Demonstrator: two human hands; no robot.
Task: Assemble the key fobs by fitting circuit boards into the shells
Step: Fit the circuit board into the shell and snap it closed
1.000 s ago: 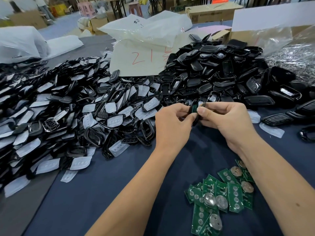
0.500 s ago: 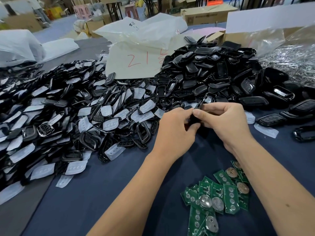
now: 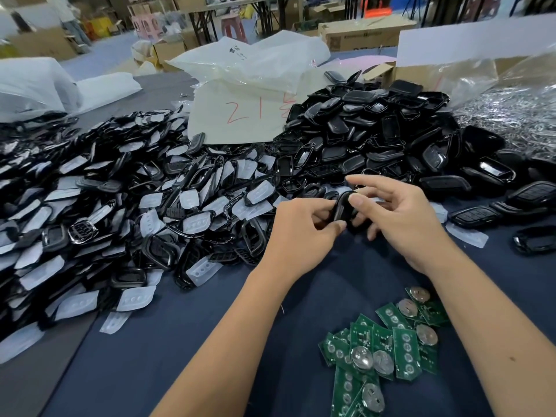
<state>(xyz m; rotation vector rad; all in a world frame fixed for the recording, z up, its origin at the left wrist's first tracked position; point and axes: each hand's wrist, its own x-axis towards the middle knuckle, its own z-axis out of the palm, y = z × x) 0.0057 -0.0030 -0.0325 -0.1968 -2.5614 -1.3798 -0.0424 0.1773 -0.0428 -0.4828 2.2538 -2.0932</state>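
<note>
You're at the closing step, I'd say: your left hand [image 3: 301,233] pinches the glossy black plastic fob shell [image 3: 343,207], right hand [image 3: 403,218] thumb pressing it, other fingers spread. Next, grab a green circuit board [image 3: 404,353] below your wrists.

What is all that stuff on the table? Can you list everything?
Black plastic key fob shell: one, black, held in both hands.
Green circuit boards with round silver batteries: many, green, near right.
Pile of black frames with white rubber pads: many, black and white, left.
Pile of black shells: many, black, far right.
Clear plastic bag with red writing: one, whitish, far middle.
Dark blue table cloth: one, underneath.
Left hand: grips shell.
Right hand: thumb on shell.
</note>
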